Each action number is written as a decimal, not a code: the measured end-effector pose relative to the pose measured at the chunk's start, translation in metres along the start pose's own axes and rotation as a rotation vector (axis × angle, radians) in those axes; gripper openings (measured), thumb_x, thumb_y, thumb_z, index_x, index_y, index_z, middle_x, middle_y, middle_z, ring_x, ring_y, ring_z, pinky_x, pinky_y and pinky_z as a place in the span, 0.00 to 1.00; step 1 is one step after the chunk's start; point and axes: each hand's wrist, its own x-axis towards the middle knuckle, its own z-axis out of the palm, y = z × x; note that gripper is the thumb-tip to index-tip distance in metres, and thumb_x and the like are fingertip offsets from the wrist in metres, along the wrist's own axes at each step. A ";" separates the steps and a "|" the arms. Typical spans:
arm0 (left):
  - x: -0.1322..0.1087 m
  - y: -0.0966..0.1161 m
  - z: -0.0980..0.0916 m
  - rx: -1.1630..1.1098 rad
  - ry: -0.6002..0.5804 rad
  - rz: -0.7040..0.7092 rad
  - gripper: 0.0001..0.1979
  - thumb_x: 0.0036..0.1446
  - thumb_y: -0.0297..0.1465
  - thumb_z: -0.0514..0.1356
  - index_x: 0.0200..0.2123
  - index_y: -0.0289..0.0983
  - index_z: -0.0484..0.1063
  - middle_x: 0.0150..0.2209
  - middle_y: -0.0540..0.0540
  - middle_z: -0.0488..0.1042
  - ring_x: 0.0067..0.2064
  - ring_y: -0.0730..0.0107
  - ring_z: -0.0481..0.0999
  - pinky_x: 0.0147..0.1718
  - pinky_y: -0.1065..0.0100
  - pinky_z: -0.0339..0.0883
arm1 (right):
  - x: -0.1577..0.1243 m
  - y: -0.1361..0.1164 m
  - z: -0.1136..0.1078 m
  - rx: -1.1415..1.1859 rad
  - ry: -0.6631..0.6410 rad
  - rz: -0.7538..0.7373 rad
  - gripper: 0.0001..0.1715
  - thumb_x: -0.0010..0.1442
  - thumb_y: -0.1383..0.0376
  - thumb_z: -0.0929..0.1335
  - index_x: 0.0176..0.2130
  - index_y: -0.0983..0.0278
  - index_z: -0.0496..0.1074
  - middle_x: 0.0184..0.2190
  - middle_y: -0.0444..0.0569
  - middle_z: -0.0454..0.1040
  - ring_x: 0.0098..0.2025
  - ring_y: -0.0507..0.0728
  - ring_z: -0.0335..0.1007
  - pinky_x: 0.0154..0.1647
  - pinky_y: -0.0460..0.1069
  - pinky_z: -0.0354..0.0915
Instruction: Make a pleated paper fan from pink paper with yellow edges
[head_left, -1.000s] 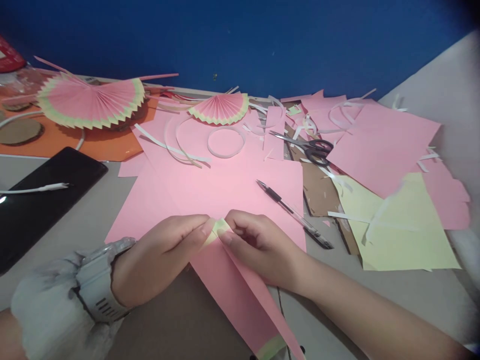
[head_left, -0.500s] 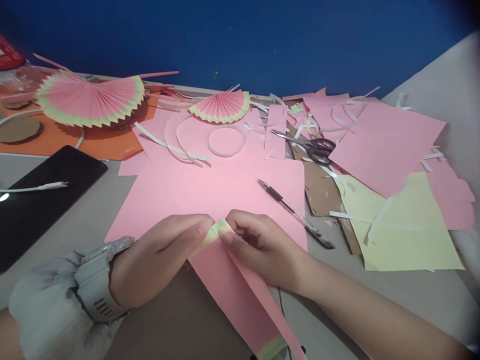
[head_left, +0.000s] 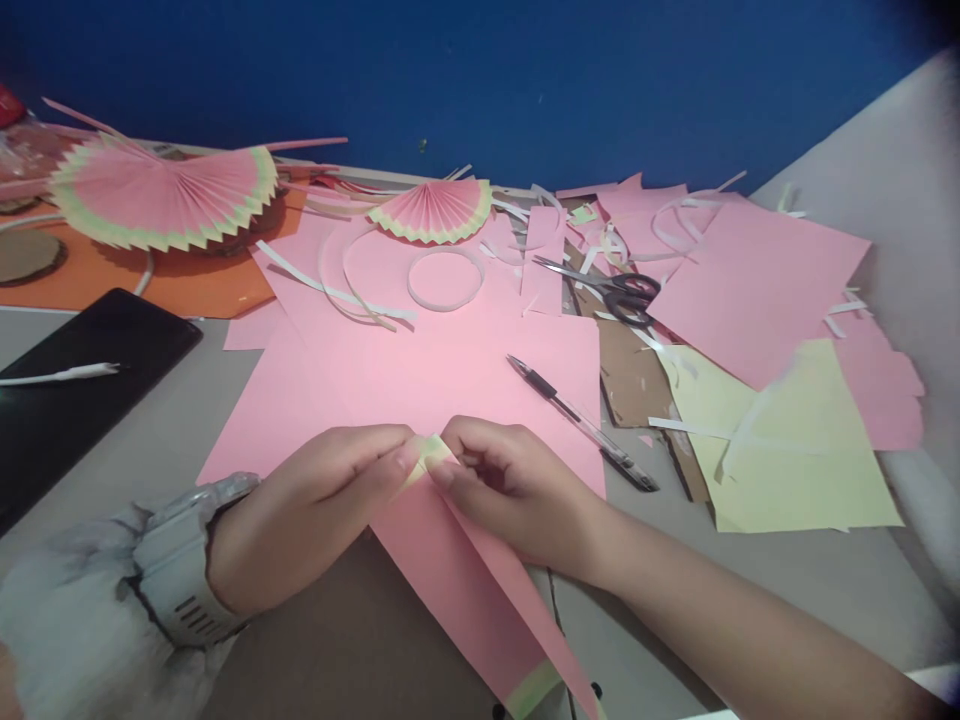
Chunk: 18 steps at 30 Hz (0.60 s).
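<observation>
Between both hands is a long folded pink paper strip point(head_left: 457, 580) with yellow-green ends. My left hand point(head_left: 322, 510) pinches its upper end from the left, thumb on top. From the right, my right hand point(head_left: 525, 490) pinches the same end, its thumb beside the left one and its other fingers curled. The strip hangs down toward the bottom edge, with its folded layers apart there. Beyond the hands lies a large pink sheet point(head_left: 420, 380), and a black pen point(head_left: 577, 420) rests partly on it.
Pleated watermelon-like fans point(head_left: 180, 195) stand at the back left. A black tablet point(head_left: 97, 400) with a white cable lies left. Scissors point(head_left: 630, 290), cardboard point(head_left: 637, 375), a yellow sheet point(head_left: 810, 470), pink sheets and paper scraps cover the right. A clear ring point(head_left: 446, 280) sits centrally.
The view has shifted slightly, so the table items appear a little further left. Both hands still pinch the strip's end, with the thumbs barely moved.
</observation>
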 end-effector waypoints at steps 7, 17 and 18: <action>0.004 0.000 -0.001 0.032 -0.128 0.018 0.17 0.64 0.38 0.43 0.23 0.39 0.49 0.22 0.55 0.51 0.25 0.75 0.53 0.24 0.72 0.51 | 0.001 0.000 -0.001 -0.006 0.004 0.002 0.13 0.61 0.65 0.61 0.25 0.62 0.55 0.21 0.37 0.52 0.23 0.47 0.46 0.22 0.44 0.47; 0.000 -0.003 -0.001 0.059 -0.166 0.031 0.18 0.65 0.40 0.42 0.24 0.39 0.49 0.23 0.55 0.50 0.25 0.75 0.52 0.25 0.71 0.51 | 0.004 0.000 -0.001 0.004 0.038 0.036 0.15 0.65 0.59 0.58 0.29 0.63 0.62 0.25 0.40 0.60 0.28 0.49 0.55 0.28 0.44 0.53; 0.001 -0.002 -0.001 0.061 -0.169 0.029 0.18 0.65 0.40 0.41 0.24 0.39 0.49 0.23 0.55 0.51 0.26 0.75 0.53 0.25 0.71 0.51 | 0.004 0.000 -0.001 -0.006 0.045 0.028 0.15 0.65 0.60 0.58 0.29 0.63 0.62 0.25 0.40 0.61 0.28 0.49 0.56 0.28 0.44 0.53</action>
